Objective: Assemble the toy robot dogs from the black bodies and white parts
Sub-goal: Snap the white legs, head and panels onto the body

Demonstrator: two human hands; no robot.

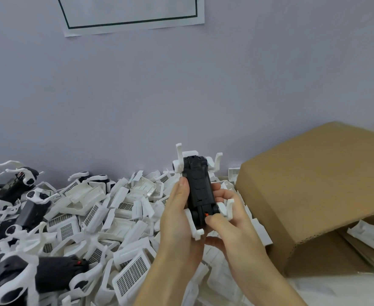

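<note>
Nearest us, our left hand (177, 219) and right hand (230, 219) curl their fingers (222, 193) around a black plastic toy dog body with white legs (200, 188), held above the table. Behind lies a heap of loose white plastic parts (106, 208), with a brown cardboard box (314, 184) beside it.

Cut off at twelve o'clock: wall sheet (130, 16). Cropped at three o'clock: cardboard box (314, 184). Blurred at seven o'clock: assembled dog (38, 277).
</note>
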